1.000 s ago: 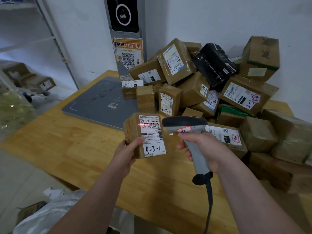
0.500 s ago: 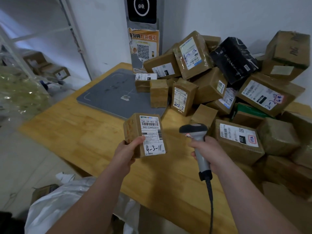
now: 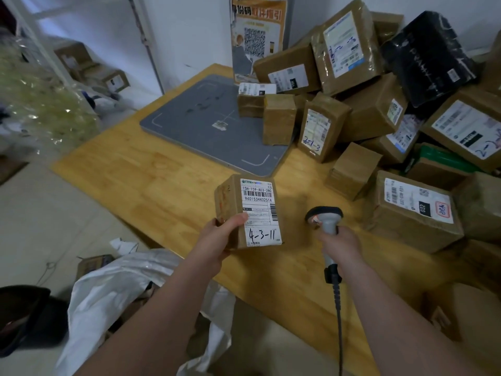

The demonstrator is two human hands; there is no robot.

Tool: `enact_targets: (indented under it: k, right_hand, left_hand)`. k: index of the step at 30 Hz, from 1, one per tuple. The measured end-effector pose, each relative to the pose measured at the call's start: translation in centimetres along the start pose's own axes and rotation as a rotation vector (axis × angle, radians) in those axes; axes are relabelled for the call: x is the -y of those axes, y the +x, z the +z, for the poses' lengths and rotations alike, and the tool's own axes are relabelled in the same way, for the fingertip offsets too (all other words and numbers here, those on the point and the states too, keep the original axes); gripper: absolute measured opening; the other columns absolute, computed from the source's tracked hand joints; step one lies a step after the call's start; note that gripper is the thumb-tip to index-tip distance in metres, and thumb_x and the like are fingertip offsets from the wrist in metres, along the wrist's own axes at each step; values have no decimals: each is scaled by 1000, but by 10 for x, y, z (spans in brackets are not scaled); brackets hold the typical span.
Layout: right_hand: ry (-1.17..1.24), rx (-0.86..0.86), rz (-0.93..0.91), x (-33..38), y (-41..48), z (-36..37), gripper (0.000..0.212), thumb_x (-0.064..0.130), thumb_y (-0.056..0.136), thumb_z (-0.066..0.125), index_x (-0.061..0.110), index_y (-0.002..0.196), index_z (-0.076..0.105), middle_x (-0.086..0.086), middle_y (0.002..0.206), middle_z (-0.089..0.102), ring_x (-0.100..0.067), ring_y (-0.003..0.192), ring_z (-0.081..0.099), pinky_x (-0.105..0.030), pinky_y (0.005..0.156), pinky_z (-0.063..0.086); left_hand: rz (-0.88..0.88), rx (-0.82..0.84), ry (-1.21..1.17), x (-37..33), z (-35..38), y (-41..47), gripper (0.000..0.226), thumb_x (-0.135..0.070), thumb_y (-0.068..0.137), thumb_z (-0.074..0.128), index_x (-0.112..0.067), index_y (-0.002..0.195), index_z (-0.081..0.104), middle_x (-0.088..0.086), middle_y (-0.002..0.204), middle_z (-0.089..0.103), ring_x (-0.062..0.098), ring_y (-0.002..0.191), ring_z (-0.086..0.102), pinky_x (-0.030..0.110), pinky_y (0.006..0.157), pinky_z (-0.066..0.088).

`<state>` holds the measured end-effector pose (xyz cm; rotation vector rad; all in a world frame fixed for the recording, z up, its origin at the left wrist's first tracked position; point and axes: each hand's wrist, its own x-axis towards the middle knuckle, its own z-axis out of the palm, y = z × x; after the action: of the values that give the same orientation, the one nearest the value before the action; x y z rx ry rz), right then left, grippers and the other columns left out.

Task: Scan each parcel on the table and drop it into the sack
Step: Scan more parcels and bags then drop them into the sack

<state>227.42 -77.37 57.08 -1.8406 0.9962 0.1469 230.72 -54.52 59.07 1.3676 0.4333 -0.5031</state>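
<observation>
- Head view: the left grip [image 3: 217,240], a bare hand, is closed on a small brown parcel [image 3: 230,202], thumb across the front face and fingers behind it
- The parcel is held upright in the air above the near part of the wooden table [image 3: 162,180], its white label [image 3: 259,210] facing the camera, with a barcode, printed numbers and "4-3-11" handwritten at the bottom
- The right grip [image 3: 340,245] is wrapped around the handle of a grey scanner [image 3: 324,214], just right of the parcel and apart from it; the scanner's dark head points away toward the table top
- A black cable [image 3: 337,321] hangs from the bottom of the handle toward the lower edge of the view
- The white sack [image 3: 113,289] lies slumped on the floor at the near-left edge of the table, below the left forearm, its mouth crumpled open
- A flat grey pad [image 3: 206,131] lies on the far side of the table; two small brown parcels stand on its right-hand end
- A heap of parcels [image 3: 374,118] fills the right side of the table up to the wall: mostly brown taped boxes with white labels, one marked "2-1-3" [image 3: 320,126], one marked "032" [image 3: 412,210], and a black wrapped parcel [image 3: 425,52] near the top
- An orange poster [image 3: 256,36] with a QR code stands against the wall behind the pad
- At the left, more boxes [image 3: 108,77] sit on the floor by a metal rack, and a clear bag [image 3: 40,104] of pale green stuff is blurred
</observation>
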Motion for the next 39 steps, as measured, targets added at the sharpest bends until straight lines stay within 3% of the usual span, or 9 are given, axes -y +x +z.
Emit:
enact_targets:
  k: [4, 8, 12, 19, 24, 26, 29, 35, 39]
  right_hand:
    - [-39, -34, 9, -5, -3, 5, 19, 22, 84, 64, 9, 96, 58, -9, 85, 58, -23, 74, 57, -37, 71, 49]
    - [-47, -263, 30, 3, -11, 10, 63, 36, 72, 78, 9, 123, 52, -16, 124, 53, -33, 106, 57, -39, 77, 49]
    - [55, -403, -151, 26, -51, 37, 41, 23, 84, 70, 12, 117, 51, -10, 124, 52, -30, 109, 54, -38, 80, 48]
    - [-61, 189, -749, 29, -145, 143, 30, 13, 85, 64, 36, 74, 49, 17, 73, 56, 3, 70, 55, -6, 59, 39]
    - [-507, 632, -650, -18, -151, 223, 10, 23, 91, 60, 30, 84, 58, 13, 83, 61, 0, 75, 56, -15, 60, 42]
    - [-646, 731, -522, -44, -137, 256, 7, 21, 89, 61, 28, 88, 62, 5, 94, 65, -12, 90, 62, -27, 77, 52]
    - [-825, 797, -421, -72, -113, 297, 13, 19, 88, 60, 22, 98, 68, -2, 107, 66, -21, 103, 62, -34, 91, 51]
    - [-1015, 742, -383, -104, -67, 366, 34, 19, 93, 54, 20, 125, 64, -7, 132, 57, -27, 119, 53, -30, 92, 44]
    - [-1192, 747, -294, -136, -40, 412, 43, 21, 94, 49, 31, 136, 53, -12, 148, 32, -33, 128, 41, -38, 105, 39]
  left_hand:
    - [-5, 17, -7, 3, -7, -2, 53, -31, 82, 72, -13, 128, 51, 2, 105, 71, 16, 93, 67, 28, 65, 53]
    - [14, 50, -29, 5, -21, -9, 55, -35, 81, 72, -14, 128, 54, 2, 105, 73, 18, 96, 67, 30, 70, 54]
    - [63, 127, -51, 9, -62, -24, 71, -44, 69, 75, -11, 129, 56, 10, 117, 69, 30, 111, 64, 47, 94, 52]
    - [124, -141, -377, 63, -185, -76, 75, -46, 55, 82, -14, 120, 61, 14, 113, 70, 27, 97, 70, 36, 74, 59]
    - [-146, -559, -343, 148, -253, -86, 40, -38, 84, 64, -16, 117, 62, 6, 91, 76, 26, 89, 66, 39, 82, 49]
    - [-256, -711, -335, 185, -274, -76, 63, -51, 67, 77, -14, 116, 61, 7, 92, 75, 24, 79, 67, 34, 65, 51]
    - [-364, -883, -287, 230, -296, -48, 108, -62, 26, 88, -21, 121, 57, 12, 116, 63, 29, 92, 67, 33, 54, 55]
    - [-435, -1128, 120, 275, -319, 19, 98, -52, 50, 87, -19, 130, 40, 12, 127, 34, 35, 115, 45, 47, 98, 46]
    - [-259, -852, 322, 320, -342, 55, 70, -45, 74, 77, -16, 131, 48, 10, 126, 54, 32, 123, 43, 46, 102, 42]
